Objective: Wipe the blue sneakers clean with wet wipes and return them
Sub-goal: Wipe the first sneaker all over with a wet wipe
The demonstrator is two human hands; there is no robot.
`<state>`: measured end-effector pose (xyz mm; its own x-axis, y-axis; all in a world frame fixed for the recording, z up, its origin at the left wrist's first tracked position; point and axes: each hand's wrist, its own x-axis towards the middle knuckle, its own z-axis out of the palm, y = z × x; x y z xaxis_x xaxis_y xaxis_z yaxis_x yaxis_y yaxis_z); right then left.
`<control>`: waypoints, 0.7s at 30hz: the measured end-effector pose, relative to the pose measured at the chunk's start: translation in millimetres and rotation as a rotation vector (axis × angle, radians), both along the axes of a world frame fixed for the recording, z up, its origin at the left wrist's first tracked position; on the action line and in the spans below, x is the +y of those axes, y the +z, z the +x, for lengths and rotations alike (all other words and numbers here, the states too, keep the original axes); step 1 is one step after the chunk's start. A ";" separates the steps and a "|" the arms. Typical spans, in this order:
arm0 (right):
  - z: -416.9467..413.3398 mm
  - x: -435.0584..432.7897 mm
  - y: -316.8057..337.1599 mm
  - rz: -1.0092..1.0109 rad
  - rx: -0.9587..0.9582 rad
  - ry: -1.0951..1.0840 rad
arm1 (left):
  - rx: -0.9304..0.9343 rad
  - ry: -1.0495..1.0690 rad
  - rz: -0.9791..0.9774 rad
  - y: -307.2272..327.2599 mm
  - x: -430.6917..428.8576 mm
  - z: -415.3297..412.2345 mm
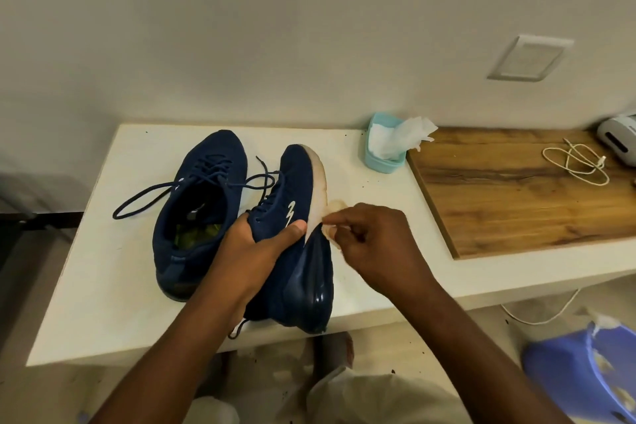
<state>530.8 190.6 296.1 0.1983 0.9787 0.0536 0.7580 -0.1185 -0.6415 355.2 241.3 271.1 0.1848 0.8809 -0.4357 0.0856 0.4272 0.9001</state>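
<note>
- A person's left hand (254, 244) grips the held sneaker (296, 182) across its laces, thumb pressed on the side beside the white logo. The right hand (375, 244) pinches a crumpled wet wipe (335, 208) against the shoe's white sole edge.
- The step in hand appears to be scrubbing the midsole; grey marks show further along it, toward the toe.
- Next move, by this reading: work the wipe along the edge away from the body while the left hand braces the shoe. A fresh sheet stands ready in the wipes box (382, 162) beyond the right hand.
- The held sneaker lies between the two hands, rolled onto its side with the sole facing the right hand. Its long axis runs from heel, nearest the person, to toe, pointing away.
- The second sneaker (199, 196) sits upright on the white table (103, 286), just left of the left hand, toe likewise pointing away.
</note>
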 end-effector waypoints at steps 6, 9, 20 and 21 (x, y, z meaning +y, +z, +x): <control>2.1 27.2 4.8 0.136 0.175 -0.106 | 0.036 -0.030 0.052 3.2 -0.5 3.5; 0.8 21.1 -11.9 0.102 0.002 -0.057 | 0.130 -0.086 0.104 2.5 -0.3 3.6; 23.4 52.2 -10.4 0.157 0.186 -0.217 | 0.184 -0.206 0.225 0.2 -1.0 7.3; 26.5 61.0 -9.0 0.146 0.198 -0.208 | 0.183 -0.210 0.229 0.3 -0.9 8.6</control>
